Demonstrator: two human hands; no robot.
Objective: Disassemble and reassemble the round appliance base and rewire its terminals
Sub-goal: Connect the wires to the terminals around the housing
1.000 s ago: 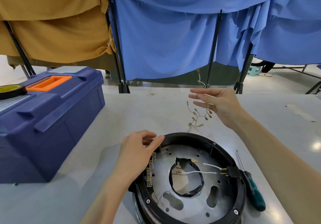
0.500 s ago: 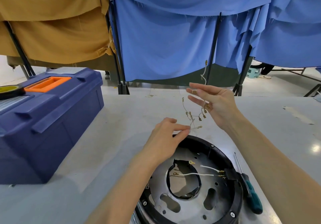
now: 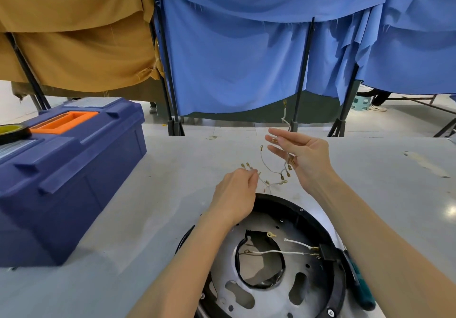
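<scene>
The round black appliance base lies on the grey table in front of me, its perforated metal plate facing up. Two white wires run from a black connector at its right rim. Above the base I hold a bundle of thin wires with brass terminals between both hands. My left hand pinches one end, with a few terminals sticking out past its fingers. My right hand has its fingers stretched out and wires running between them; one wire end stands up above it.
A blue toolbox with an orange handle recess stands at the left, with a tape roll on its lid. A green-handled screwdriver lies right of the base. Blue and tan cloth screens on black stands rise behind the table.
My left hand left the base's rim, rose to the wire bundle and now pinches one end, drawing it leftwards. My right hand stayed up with the bundle.
</scene>
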